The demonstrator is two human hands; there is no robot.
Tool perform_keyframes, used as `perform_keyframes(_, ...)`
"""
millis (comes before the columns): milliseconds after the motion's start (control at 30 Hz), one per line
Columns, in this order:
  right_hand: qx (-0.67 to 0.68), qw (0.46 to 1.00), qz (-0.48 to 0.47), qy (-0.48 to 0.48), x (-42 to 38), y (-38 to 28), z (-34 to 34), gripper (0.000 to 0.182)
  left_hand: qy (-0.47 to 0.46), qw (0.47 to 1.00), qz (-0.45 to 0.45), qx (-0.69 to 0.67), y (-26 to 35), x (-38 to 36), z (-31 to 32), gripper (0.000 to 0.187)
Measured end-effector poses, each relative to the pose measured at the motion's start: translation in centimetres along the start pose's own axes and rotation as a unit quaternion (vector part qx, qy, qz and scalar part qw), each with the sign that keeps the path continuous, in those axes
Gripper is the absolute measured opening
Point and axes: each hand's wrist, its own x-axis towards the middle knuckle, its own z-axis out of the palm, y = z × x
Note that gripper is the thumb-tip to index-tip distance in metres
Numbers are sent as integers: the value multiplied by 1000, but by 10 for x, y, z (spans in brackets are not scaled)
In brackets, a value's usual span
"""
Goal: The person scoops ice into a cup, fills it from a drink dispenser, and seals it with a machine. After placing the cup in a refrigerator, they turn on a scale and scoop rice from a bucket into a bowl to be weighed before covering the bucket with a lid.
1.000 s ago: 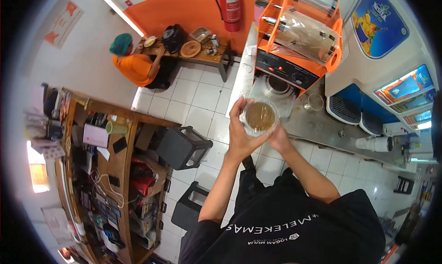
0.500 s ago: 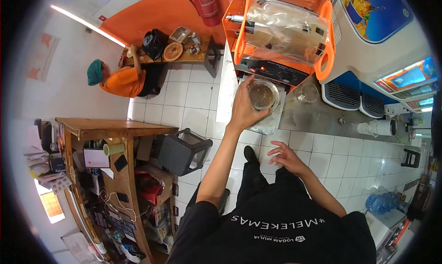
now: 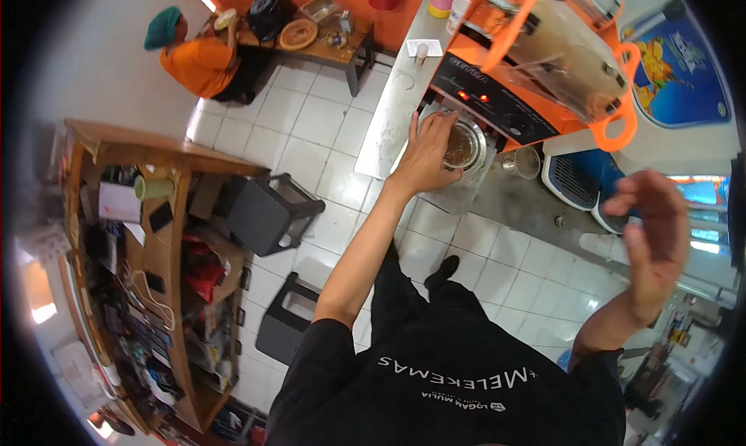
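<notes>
My left hand [image 3: 426,155] is closed round the side of a clear round cup [image 3: 466,144] with something brownish inside, seen from above. The cup sits at the front of an orange cup sealing machine [image 3: 497,100] with red lights on its black panel and clear film on a roll. Part of the cup is hidden by my fingers. My right hand [image 3: 654,240] is raised on the right, holding nothing, its fingers bent and apart and slightly blurred. It is apart from the machine.
Another clear cup [image 3: 522,164] stands on the metal counter beside the machine, near a blue and white dispenser [image 3: 571,183]. A person in an orange shirt [image 3: 200,67] sits at a wooden bench [image 3: 330,51]. Black stools [image 3: 268,213] and a wooden shelf [image 3: 175,155] are on the left.
My right hand has risen from near my waist out to the right. My left hand stays on the cup. The view has turned, and a second red light shows on the panel.
</notes>
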Motion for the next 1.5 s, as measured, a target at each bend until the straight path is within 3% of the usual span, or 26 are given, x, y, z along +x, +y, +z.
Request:
perform_keyframes(67, -73, 997, -14, 24, 13, 1, -38, 41, 24, 1000, -9, -16, -2, -3, 7, 99)
perform_keyframes(133, -180, 977, 7, 118, 37, 20, -92, 48, 47, 999, -5, 20, 0, -6, 8, 102)
perform_keyframes(200, -206, 961, -90, 161, 79, 13, -60, 39, 80, 996, -7, 30, 2, -16, -4, 103)
perform_keyframes(233, -154, 986, -54, 19, 90, 53, -162, 44, 134, 990, -32, -13, 6, -27, -12, 102)
perform_keyframes(267, -159, 985, -60, 0, 104, 67, -191, 44, 190, 978, -60, -58, 11, -39, -16, 102)
perform_keyframes(300, -156, 987, -14, 30, 123, 74, -204, 42, 228, 964, -115, -72, 14, -59, -22, 90)
perform_keyframes(333, -159, 985, 31, 59, 142, 73, -200, 40, 243, 957, -132, -87, 13, -80, -14, 90)
perform_keyframes(367, -173, 984, 26, 33, 160, 69, -181, 40, 300, 922, -215, -121, 12, -102, -2, 83)
perform_keyframes(433, -100, 981, 62, 154, 187, 55, -133, 45, 347, 842, -347, -224, 21, -134, 21, 60)
perform_keyframes(467, -64, 971, 79, 217, 195, 48, -109, 49, 353, 829, -360, -243, 23, -140, 36, 60)
perform_keyframes(533, -51, 980, 65, 182, 215, 50, -111, 48, 215, 744, -334, -537, 29, -145, 65, 54)
perform_keyframes(567, -46, 984, 61, 161, 226, 49, -117, 47, 282, 762, -304, -498, 37, -136, 74, 40)
perform_keyframes(667, -27, 991, 59, 119, 246, 49, -131, 46, 289, 725, -283, -557, 33, -118, 95, 28)
perform_keyframes(700, -23, 992, 59, 107, 253, 47, -137, 46, 333, 723, -264, -545, 32, -114, 95, 21)
perform_keyframes(933, 0, 996, 73, 54, 283, 38, -174, 43, 355, 735, -218, -534, 13, -49, 111, 26)
perform_keyframes(1000, 4, 996, 78, 46, 287, 36, -183, 42, 415, 770, -220, -431, 11, -22, 118, 29)
perform_keyframes(1400, 25, 994, 100, 19, 295, 16, -242, 38, 364, 725, -243, -532, 1, 46, 134, 29)
perform_keyframes(1500, 34, 992, 118, 2, 291, 6, -260, 37, 388, 743, -260, -479, 4, 43, 132, 28)
